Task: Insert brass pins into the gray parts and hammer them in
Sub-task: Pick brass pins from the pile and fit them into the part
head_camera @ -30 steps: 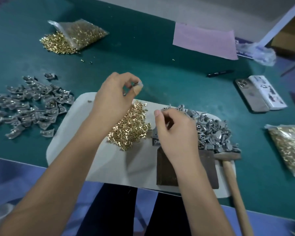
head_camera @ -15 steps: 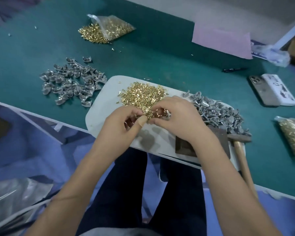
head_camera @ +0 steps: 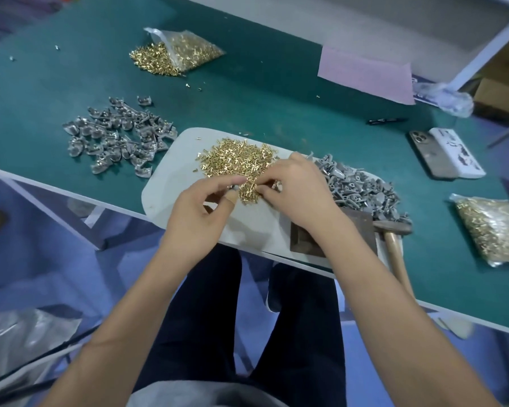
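Observation:
A heap of brass pins (head_camera: pixel 235 160) lies on a white board (head_camera: pixel 171 177), with a pile of gray parts (head_camera: pixel 356 186) to its right. My left hand (head_camera: pixel 203 212) pinches a small piece, seemingly a brass pin, at the heap's near edge; its thumb wears a bandage. My right hand (head_camera: pixel 300 195) is close beside it, fingers curled round a gray part (head_camera: pixel 276 185) that is mostly hidden. The fingertips of the two hands are a few centimetres apart. A wooden-handled hammer (head_camera: pixel 394 245) lies at the board's right end, next to a dark block (head_camera: pixel 306 245).
A second pile of gray parts (head_camera: pixel 115 136) is spread on the green table left of the board. Bags of brass pins sit at the back (head_camera: pixel 188 48) and at the right (head_camera: pixel 494 227). A phone (head_camera: pixel 429 154), a white box (head_camera: pixel 456 151), a pen (head_camera: pixel 385 121) and pink paper (head_camera: pixel 365 71) lie beyond.
My left hand came down from above the pin heap to its near edge. My right hand moved left from the gray pile to meet it. The view shifted towards my lap.

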Tool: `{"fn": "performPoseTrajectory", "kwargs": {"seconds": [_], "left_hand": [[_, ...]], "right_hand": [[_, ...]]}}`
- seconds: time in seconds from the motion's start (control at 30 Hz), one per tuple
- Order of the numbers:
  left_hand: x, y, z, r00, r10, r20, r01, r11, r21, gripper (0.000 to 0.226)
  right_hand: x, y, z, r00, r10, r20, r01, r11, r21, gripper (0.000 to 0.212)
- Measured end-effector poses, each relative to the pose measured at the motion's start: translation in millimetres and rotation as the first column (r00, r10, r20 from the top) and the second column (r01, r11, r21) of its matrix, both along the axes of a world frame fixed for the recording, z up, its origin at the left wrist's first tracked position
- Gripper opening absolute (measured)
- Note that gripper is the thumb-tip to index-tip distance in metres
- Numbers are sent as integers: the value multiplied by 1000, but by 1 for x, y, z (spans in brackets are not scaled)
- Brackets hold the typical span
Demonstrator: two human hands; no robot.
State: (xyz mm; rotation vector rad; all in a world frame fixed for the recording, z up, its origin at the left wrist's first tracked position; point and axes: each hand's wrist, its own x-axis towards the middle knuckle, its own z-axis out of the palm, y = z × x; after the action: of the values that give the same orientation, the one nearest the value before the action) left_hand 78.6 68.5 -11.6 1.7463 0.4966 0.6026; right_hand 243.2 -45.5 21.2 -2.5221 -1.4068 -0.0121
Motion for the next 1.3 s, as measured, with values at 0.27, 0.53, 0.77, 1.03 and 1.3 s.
{"fn": "performPoseTrajectory", "kwargs": {"seconds": [0.27, 0.53, 0.77, 1.03, 1.3], "left_hand": [[-1, -4, 1, 999, -43, 25, 49, 958, -282, 17], [2, 3, -8, 999, -44, -33, 34, 967, -254, 15], [2, 4, -13, 998, -15, -61, 3, 981, -193, 12], [0, -1, -15, 999, 28, -35, -34, 984, -175, 11], [-8, -20, 7, 1000, 20, -23, -21, 999, -48, 9]], "right_hand": [[-2, 3, 2, 996, 70, 60, -65, 995, -78, 21], [-4, 3, 4, 993, 115, 37, -111, 989, -98, 16], [-6, 4, 3, 995, 88, 38, -83, 990, -116, 17], [-13, -5, 8, 995, 80, -57, -76, 994, 79, 28], [-29, -53, 4, 958, -12, -285, 172, 820, 546, 18]]}}
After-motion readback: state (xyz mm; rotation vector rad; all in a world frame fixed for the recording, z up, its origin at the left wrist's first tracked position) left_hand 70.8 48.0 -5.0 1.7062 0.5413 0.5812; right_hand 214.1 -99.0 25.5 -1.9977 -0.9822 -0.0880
